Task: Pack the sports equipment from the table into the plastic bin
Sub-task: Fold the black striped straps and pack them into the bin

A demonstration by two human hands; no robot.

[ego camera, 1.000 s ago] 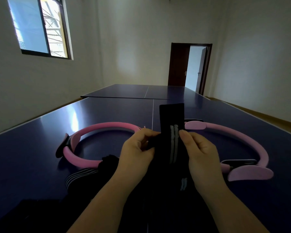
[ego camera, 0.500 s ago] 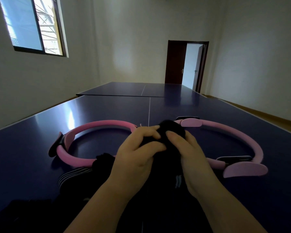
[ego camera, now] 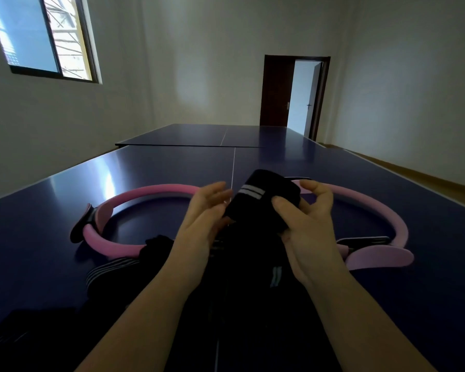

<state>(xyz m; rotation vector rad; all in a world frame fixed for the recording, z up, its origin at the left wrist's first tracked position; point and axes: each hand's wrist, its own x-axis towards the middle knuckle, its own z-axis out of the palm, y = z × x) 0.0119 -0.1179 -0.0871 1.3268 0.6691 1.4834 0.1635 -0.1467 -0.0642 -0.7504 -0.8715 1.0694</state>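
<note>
Ping-pong table (ego camera: pixel 172 167), black striped wrap (ego camera: pixel 263 202) half-rolled at 12 o'clock.
Right hand (ego camera: pixel 309 226) gripped the roll; left hand (ego camera: pixel 202 218) fingers straight, just beside it at 9. Likely rolling step; next needs the bin, not in view.

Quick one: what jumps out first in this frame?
Dead centre, the right hand grips a rolled black band with white stripes, the left hand open beside it. A pink ring lies on the dark blue table left of the hands, a second pink ring to their right.
</note>
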